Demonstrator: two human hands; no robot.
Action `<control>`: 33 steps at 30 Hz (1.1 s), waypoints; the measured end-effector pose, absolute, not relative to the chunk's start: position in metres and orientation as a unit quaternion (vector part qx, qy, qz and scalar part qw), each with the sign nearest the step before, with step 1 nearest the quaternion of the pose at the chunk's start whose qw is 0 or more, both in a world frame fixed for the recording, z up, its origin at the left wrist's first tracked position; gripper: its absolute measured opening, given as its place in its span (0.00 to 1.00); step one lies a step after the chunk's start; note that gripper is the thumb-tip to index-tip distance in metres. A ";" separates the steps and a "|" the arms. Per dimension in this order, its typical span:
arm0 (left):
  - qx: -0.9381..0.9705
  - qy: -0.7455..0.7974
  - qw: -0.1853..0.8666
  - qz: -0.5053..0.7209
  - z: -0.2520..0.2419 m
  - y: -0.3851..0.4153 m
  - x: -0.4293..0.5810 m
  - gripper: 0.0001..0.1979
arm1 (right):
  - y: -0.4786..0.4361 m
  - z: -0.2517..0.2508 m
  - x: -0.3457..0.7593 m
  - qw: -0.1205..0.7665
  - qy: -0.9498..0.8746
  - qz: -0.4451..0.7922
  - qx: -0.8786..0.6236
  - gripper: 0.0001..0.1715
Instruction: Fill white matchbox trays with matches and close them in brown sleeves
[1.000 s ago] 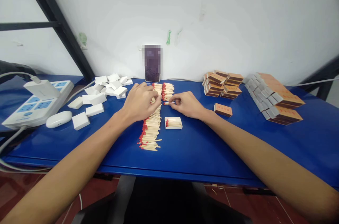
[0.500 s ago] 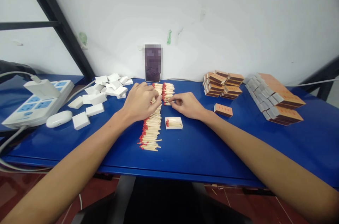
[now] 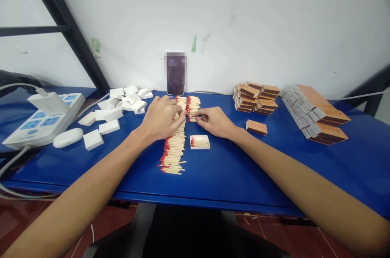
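My left hand (image 3: 163, 117) lies over a long row of red-tipped matches (image 3: 174, 150), fingers curled; its fingertips are partly hidden, so I cannot make out what is in them. A shorter row of matches (image 3: 192, 103) lies to the right of the long one. At that row's near end my right hand (image 3: 215, 122) is closed, thumb and forefinger pinched at the match ends. Just below the right hand sits a white matchbox tray (image 3: 200, 148), open side up, with several matches inside along its far-left part.
White trays (image 3: 109, 126) lie heaped on the left, beside a white earphone case (image 3: 68, 137) and a power strip (image 3: 76, 101). A phone (image 3: 176, 75) leans on the wall. Orange matchboxes (image 3: 268, 105) are stacked at right, with a single matchbox (image 3: 256, 127) and a larger stack (image 3: 330, 113).
Almost nothing differs. Both hands stay at the match rows, with only a very slight shift of the view.
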State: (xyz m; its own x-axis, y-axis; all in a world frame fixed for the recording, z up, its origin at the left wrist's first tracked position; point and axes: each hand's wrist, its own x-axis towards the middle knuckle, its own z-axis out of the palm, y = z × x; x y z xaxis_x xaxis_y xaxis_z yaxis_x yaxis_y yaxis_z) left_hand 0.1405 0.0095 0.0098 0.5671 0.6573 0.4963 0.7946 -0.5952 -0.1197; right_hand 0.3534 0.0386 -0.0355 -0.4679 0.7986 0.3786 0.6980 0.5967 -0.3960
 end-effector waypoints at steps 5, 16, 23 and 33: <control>-0.868 -0.422 0.168 -0.201 0.010 0.009 0.141 0.18 | 0.038 -0.035 0.353 0.268 -0.852 0.098 -0.439 0.09; -0.868 -0.422 0.168 -0.203 0.010 0.009 0.141 0.18 | 0.038 -0.036 0.354 0.261 -0.849 0.107 -0.447 0.07; -0.868 -0.421 0.172 -0.202 0.009 0.009 0.140 0.18 | 0.041 -0.035 0.352 0.289 -0.827 0.124 -0.465 0.09; -0.867 -0.423 0.171 -0.202 0.009 0.010 0.140 0.18 | 0.040 -0.038 0.352 0.307 -0.826 0.122 -0.457 0.11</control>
State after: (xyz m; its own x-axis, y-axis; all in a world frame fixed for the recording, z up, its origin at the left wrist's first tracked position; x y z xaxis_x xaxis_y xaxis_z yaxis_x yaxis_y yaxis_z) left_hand 0.1402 0.0096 0.0093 0.5605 0.6638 0.4952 0.8020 -0.5843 -0.1245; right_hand 0.3516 0.0397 -0.0375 -0.3941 0.8294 0.3960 0.6799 0.5530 -0.4816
